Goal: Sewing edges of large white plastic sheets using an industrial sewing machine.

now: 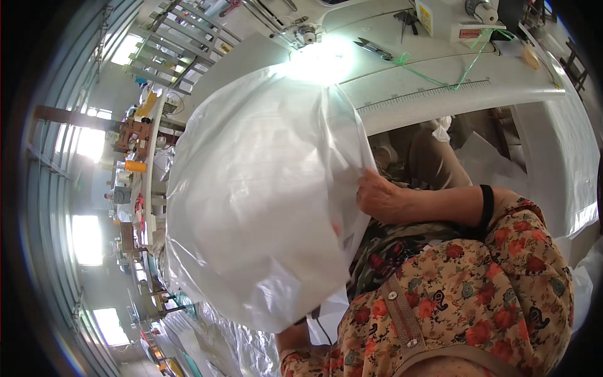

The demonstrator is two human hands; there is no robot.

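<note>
A large, glossy white plastic sheet spreads from the bright light at the sewing machine down across my front. On the sheet's right edge, my right hand is closed, with the fingers pinching the material. My left forearm goes behind the sheet's lower edge. The left hand is hidden there, so its fingers cannot be made out. A small reddish patch shows at the sheet left of my right hand; what it is stays unclear. The sheet's top end meets the glare, which hides the needle area.
Thread snips and tangled green thread lie on the white machine table, above a printed measuring scale. More white sheeting hangs at the right. A long workbench with assorted items runs along the left.
</note>
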